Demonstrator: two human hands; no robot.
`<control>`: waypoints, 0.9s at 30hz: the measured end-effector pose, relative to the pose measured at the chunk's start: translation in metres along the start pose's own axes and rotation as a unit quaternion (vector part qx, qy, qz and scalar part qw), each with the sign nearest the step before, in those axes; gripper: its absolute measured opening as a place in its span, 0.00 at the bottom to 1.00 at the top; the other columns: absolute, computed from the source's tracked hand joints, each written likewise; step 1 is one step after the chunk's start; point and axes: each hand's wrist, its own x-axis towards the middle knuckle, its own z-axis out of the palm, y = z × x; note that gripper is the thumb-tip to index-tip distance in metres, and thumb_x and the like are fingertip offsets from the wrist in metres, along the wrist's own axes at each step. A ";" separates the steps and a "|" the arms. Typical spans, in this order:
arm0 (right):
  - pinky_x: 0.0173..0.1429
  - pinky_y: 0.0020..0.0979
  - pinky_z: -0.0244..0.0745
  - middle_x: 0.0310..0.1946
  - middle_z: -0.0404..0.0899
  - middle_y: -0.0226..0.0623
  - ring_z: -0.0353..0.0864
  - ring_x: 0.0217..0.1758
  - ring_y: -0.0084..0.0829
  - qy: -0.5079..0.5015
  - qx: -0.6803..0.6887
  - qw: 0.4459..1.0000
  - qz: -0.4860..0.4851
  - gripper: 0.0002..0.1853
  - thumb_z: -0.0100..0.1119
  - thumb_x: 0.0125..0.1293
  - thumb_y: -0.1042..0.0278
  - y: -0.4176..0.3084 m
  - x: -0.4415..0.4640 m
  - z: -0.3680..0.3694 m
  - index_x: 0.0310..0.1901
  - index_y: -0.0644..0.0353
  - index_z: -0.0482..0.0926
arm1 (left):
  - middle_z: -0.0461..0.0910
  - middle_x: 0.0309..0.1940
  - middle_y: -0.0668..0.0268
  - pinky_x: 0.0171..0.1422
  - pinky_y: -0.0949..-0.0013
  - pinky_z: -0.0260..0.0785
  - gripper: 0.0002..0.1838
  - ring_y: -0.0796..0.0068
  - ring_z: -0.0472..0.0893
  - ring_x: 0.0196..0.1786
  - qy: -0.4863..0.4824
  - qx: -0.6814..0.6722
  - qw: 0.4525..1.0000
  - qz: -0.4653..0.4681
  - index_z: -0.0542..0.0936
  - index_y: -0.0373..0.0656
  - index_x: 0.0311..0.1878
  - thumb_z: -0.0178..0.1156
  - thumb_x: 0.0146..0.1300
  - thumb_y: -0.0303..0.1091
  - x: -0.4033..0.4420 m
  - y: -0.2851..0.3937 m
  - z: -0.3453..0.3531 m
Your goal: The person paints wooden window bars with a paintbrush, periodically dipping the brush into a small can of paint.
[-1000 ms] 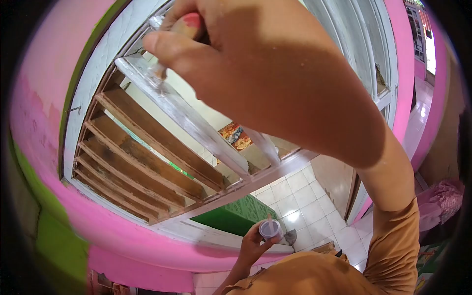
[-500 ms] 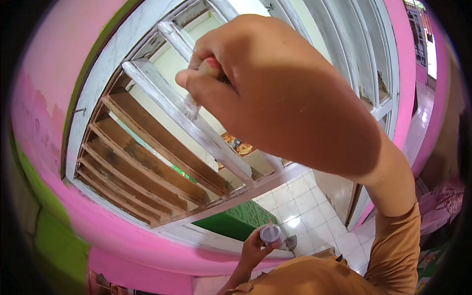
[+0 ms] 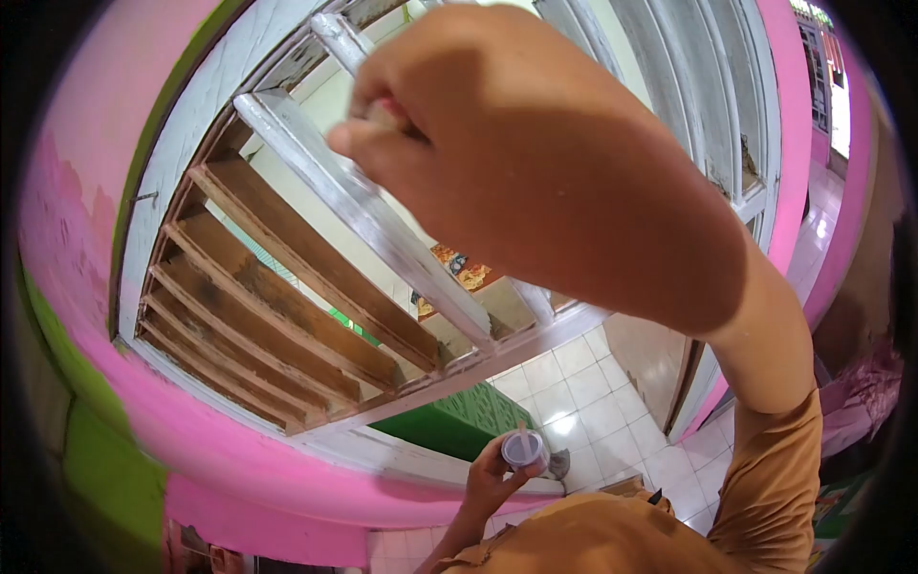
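Brushwork on a louvred frame point(image 3: 177, 143). The right hand point(image 3: 459, 115), near twelve o'clock, is closed around a brush point(image 3: 390, 111), whose red-marked handle shows between thumb and fingers; the bristles are hidden, so we cannot tell how firmly they meet the wood. Below it the white slat point(image 3: 406, 258) slopes from about half past ten to just past the centre, where it meets the pale rail point(image 3: 521, 350). The left hand point(image 3: 488, 478), between five and six o'clock, grips a small cup point(image 3: 542, 458), mouth upward, with a pale strip point(image 3: 524, 436) across its opening. For an even coat, we judge that strokes should follow the slat's length — light pressure, bristles trailing — and feather out near the rail, where liquid may gather in the corner. We would load the brush sparingly and wipe off the excess, since sloping wood invites drips onto the brown slats point(image 3: 311, 263) at nine o'clock. The cup is best kept level and within easy reach; a loose wrist serves us better than force.
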 end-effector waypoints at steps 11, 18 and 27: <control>0.25 0.23 0.70 0.18 0.80 0.31 0.78 0.21 0.16 -0.080 -0.030 0.990 0.114 0.10 0.63 0.73 0.68 -0.021 -0.023 -0.003 0.40 0.67 0.87 | 0.79 0.62 0.61 0.71 0.63 0.74 0.36 0.70 0.79 0.66 -0.004 -0.012 1.000 -0.022 0.70 0.35 0.71 0.76 0.62 0.27 0.006 0.005 0.010; 0.26 0.20 0.69 0.24 0.83 0.31 0.78 0.22 0.16 -0.050 -0.009 0.986 0.156 0.11 0.62 0.75 0.67 -0.036 -0.034 -0.004 0.44 0.69 0.87 | 0.79 0.61 0.62 0.73 0.65 0.71 0.37 0.72 0.79 0.65 -0.010 -0.026 0.999 -0.028 0.70 0.35 0.71 0.76 0.61 0.25 0.013 0.005 0.018; 0.25 0.19 0.68 0.29 0.85 0.37 0.78 0.22 0.18 0.061 0.070 0.964 0.249 0.15 0.62 0.77 0.60 -0.050 -0.038 0.014 0.47 0.67 0.87 | 0.79 0.58 0.65 0.70 0.68 0.70 0.36 0.76 0.78 0.62 -0.029 -0.009 0.999 0.015 0.72 0.33 0.70 0.77 0.60 0.26 0.023 0.005 0.021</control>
